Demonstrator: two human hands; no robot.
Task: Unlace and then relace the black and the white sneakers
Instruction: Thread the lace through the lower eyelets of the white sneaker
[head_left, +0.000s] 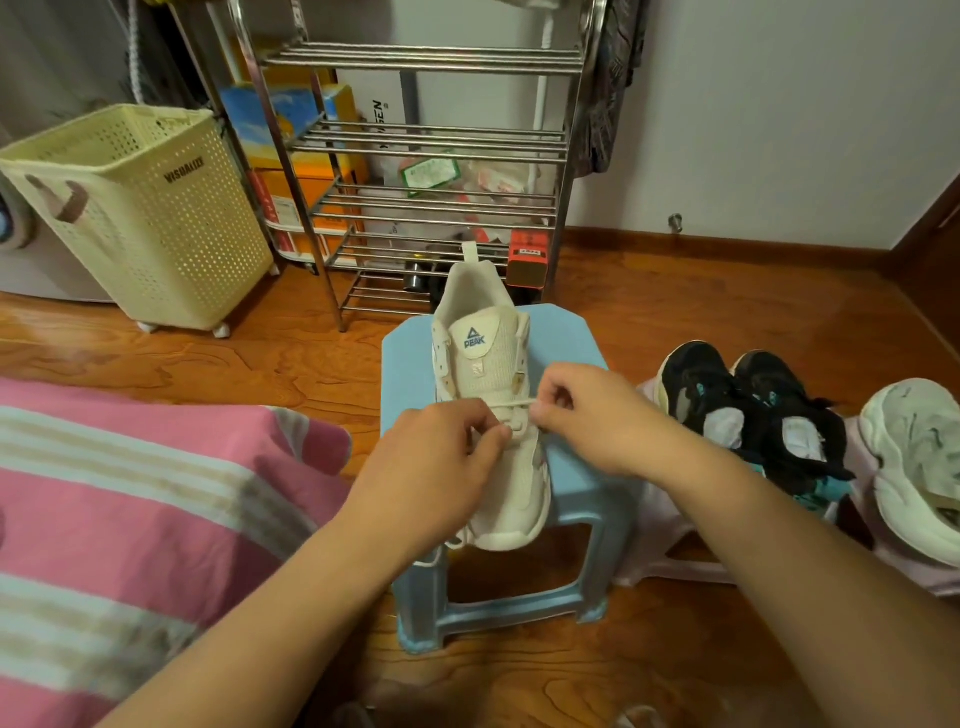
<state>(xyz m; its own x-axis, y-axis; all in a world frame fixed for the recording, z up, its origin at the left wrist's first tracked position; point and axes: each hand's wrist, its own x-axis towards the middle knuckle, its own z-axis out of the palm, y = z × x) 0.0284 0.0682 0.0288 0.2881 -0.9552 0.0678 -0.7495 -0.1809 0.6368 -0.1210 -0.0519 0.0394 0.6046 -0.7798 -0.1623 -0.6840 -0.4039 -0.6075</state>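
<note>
At frame centre, the white sneaker (491, 415) is set on a blue stool (571, 467). Its soft, limp lace (511, 404) is pinched by left hand (441, 447) and right hand (582, 410); it is best gripped near the tip.

Two bare forearms reach in from about 7 and 5 o'clock, with no sleeves in view as far as the frame's lower edge. The left hand (434, 457) and right hand (587, 415) are bare too, fingernails short and plain.
</note>
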